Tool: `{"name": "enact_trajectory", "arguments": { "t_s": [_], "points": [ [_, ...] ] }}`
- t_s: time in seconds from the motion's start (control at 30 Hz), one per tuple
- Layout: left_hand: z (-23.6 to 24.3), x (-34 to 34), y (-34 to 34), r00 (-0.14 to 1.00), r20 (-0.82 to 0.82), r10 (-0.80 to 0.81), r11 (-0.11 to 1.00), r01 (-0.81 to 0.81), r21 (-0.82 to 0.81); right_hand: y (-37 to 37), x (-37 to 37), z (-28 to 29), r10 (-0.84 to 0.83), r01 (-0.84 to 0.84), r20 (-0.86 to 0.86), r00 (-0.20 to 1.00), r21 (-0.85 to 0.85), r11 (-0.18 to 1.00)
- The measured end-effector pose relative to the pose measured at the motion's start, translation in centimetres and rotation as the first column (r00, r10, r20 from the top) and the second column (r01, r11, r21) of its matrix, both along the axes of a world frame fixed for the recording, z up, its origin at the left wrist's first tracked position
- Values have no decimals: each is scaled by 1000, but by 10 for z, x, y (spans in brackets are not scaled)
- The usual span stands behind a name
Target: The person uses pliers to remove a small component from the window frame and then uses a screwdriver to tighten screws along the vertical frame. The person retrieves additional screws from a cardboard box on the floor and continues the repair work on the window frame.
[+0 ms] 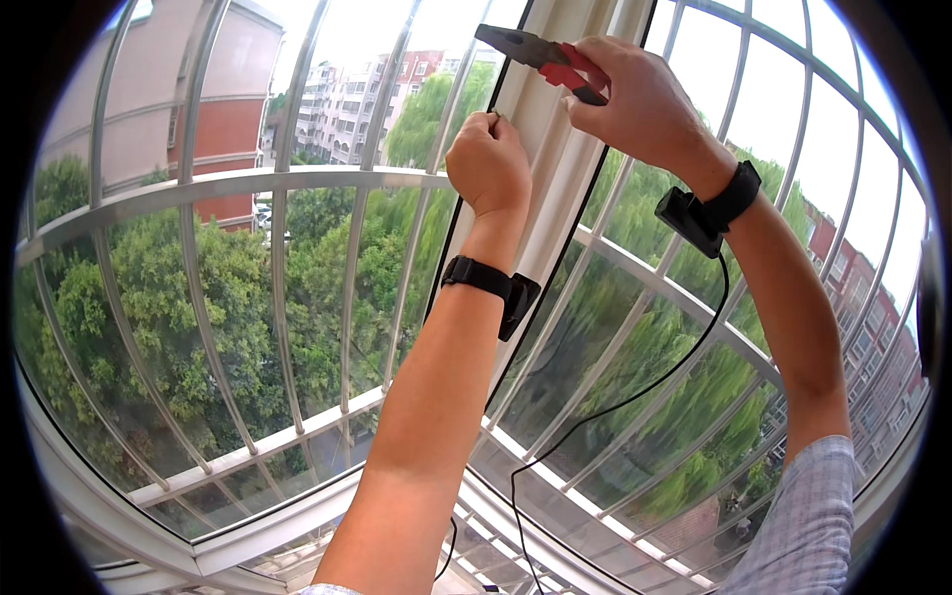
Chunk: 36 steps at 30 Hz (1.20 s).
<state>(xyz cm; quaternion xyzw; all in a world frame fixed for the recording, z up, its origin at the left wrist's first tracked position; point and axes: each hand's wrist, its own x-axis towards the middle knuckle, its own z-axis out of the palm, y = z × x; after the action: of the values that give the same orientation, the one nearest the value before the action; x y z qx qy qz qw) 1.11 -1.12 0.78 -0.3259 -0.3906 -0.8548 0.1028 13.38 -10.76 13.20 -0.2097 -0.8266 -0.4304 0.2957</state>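
In my right hand point(640, 104) are combination pliers point(531, 50) with red and black handles and dark metal jaws. Their jaws point up and left, level with the upper part of the white window post point(550, 129). Lower and to the left, my left hand point(489, 164) is closed in a pinch against the post's left side. A tiny bit of something shows at its fingertips, too small to name. The plier jaws are apart from the left hand, above it.
Glass panes with metal security bars point(327, 178) stand on both sides of the post. Black straps with small dark boxes point(689, 223) sit on both wrists. A black cable point(645, 397) hangs from the right one across the view. Trees point(188, 317) and buildings lie outside.
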Motion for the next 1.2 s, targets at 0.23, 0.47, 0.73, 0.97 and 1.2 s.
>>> {"name": "enact_trajectory", "arguments": {
  "t_s": [0.23,0.47,0.73,0.97,1.2],
  "points": [
    [-2,4,-1,997,26,-78,996,79,-48,13,-5,4,-292,299,175,940,-13,954],
    [-3,2,3,1000,19,-25,1000,25,-9,13,-4,-9,224,-225,94,970,-4,974],
    [-4,6,4,1000,20,-10,1000,10,2,6,-6,-1,25,-26,16,1000,36,999],
    [-1,2,3,996,39,-86,996,85,29,53,-15,-8,232,-280,-174,957,-350,894],
    [-3,1,1,989,46,-142,990,141,25,80,-26,-16,200,-333,-270,942,-684,649]
  ]
}}
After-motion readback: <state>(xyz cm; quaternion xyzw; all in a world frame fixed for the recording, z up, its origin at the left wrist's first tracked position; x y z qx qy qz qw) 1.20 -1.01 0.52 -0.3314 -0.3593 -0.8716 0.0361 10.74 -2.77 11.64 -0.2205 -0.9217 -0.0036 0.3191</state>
